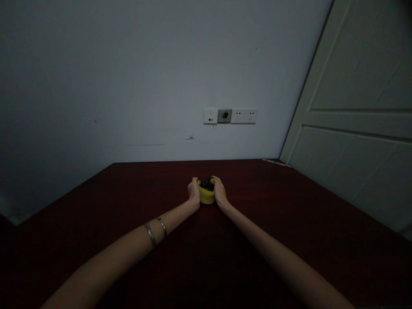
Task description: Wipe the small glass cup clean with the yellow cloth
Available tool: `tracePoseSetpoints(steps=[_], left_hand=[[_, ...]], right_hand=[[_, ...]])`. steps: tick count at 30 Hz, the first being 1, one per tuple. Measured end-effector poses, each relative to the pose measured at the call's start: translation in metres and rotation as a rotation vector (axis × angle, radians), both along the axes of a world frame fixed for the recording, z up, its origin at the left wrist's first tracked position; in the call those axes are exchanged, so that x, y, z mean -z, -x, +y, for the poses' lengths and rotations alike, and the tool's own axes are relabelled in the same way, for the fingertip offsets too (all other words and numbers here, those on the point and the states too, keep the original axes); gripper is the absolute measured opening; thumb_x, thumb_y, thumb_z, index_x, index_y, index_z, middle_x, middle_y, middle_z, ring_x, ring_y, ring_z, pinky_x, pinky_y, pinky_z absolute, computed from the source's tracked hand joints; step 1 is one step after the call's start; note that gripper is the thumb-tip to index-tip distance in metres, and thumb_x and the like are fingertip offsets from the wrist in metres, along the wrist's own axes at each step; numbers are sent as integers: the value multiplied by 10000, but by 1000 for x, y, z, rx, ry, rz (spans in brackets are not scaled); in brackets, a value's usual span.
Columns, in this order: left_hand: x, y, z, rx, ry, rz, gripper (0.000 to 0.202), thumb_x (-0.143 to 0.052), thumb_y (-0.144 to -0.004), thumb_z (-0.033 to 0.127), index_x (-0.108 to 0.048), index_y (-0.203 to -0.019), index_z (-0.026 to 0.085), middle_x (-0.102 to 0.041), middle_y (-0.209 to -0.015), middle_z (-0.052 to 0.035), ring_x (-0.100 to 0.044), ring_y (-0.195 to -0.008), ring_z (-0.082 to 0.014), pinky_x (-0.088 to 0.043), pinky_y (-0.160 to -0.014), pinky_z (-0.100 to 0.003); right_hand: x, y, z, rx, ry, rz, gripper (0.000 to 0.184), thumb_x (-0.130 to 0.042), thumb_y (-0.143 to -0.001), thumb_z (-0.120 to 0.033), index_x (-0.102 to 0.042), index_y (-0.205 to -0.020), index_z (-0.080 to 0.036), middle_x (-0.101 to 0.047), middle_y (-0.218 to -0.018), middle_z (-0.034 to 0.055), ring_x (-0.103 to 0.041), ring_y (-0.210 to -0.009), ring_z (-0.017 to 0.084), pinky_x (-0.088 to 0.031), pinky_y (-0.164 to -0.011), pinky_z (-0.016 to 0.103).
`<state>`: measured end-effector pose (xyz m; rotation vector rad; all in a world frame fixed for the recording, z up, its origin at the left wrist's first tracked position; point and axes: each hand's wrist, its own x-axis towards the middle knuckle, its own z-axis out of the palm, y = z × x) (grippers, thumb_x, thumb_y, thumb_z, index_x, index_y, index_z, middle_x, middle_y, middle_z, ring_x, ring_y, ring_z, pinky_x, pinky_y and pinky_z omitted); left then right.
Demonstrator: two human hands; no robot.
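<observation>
On my head feed, the thing in hand is a yellow, soft-looking holder point(207, 198), rounded in front, with a glossy dark object point(207, 185) showing in its open top. I can't make out what that object is. The holder is near the middle of the tabletop's width, out at the end of both outstretched arms; from this angle I can't tell whether its underside touches the surface.

I have the left hand point(193, 191) cupped against the holder's left side and the right hand point(220, 191) cupped against its right, so the holder is clasped between the two. The fingers point away from me and bend in around the sides; the far fingertips are too small and dark for me to tell how firmly they press.

On the left forearm I see two bracelets, one nearer the wrist point(162, 226) and one just behind it point(150, 235). The right forearm is bare.

Under the arms spreads a dark red-brown table point(154, 184), with a thin patterned strip point(277, 163) along its far right corner. Its far edge meets a pale wall point(144, 64) marked by dark scuffs point(189, 137). Above these, slightly right of the holder, runs a row of wall plates: a white outlet plate point(210, 116), a grey plate with a dark fitting point(224, 116) and a white double socket point(243, 116). A pale panelled door point(360, 163) stands along the right.
</observation>
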<state>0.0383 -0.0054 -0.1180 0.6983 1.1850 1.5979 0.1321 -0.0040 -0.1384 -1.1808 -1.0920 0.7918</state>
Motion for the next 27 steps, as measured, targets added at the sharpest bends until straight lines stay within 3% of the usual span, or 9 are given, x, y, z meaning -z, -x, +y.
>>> tracePoseSetpoints(steps=[8, 19, 27], left_hand=[[-2, 1, -2, 11, 13, 127, 252, -440, -750, 341, -585, -678, 148, -628, -716, -52, -603, -743, -172, -430, -707, -261], [2, 5, -2, 46, -16, 363, 264, -410, -795, 280, -592, -651, 154, -605, -669, -40, -542, -669, -177, -386, -659, -260], [1, 8, -1, 77, -11, 403, 257, -425, -805, 253, -591, -624, 174, -586, -627, -41, -546, -670, -192, -394, -682, -259]], right_hand=[[3, 0, 3, 4, 0, 3, 402, -350, -812, -382, -615, -1040, -184, -623, -1155, 73, -528, -1116, 194, -352, -974, 305], [4, 0, 2, 2, -12, -1, 409, -353, -820, -395, -617, -1057, -191, -622, -1168, 65, -517, -1138, 186, -345, -989, 301], [6, 2, 1, 2, -21, -8, 424, -349, -833, -409, -609, -1085, -188, -611, -1190, 75, -507, -1159, 194, -347, -999, 320]])
